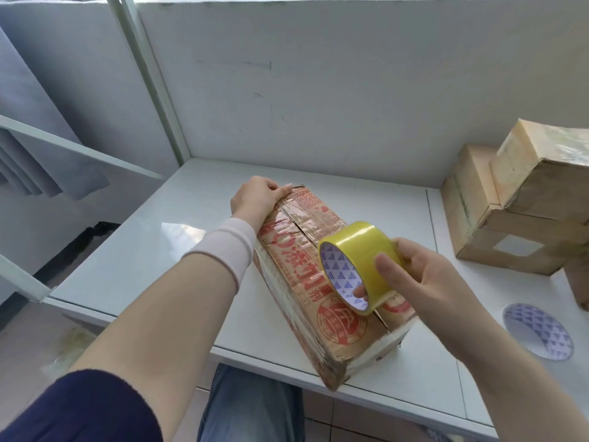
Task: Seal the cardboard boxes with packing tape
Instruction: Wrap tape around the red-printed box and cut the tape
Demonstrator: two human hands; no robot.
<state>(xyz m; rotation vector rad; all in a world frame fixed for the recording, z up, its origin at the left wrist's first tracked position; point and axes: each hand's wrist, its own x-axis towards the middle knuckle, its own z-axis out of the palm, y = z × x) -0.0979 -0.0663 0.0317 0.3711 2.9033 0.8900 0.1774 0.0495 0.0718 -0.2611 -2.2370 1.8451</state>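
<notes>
A brown cardboard box (296,260) with red print lies on the white table (153,250), its top flaps closed along a centre seam with clear tape over the far part. My left hand (258,196) rests on the box's far left corner, fingers curled over the edge. My right hand (424,275) holds a roll of yellow packing tape (363,253) just above the near part of the box, thumb on the outside and a finger through the core.
Several taped brown boxes (522,199) are stacked at the right of the table. A round patterned tape-core disc (538,330) lies flat near the right edge. A white wall stands behind and a metal frame post at the left.
</notes>
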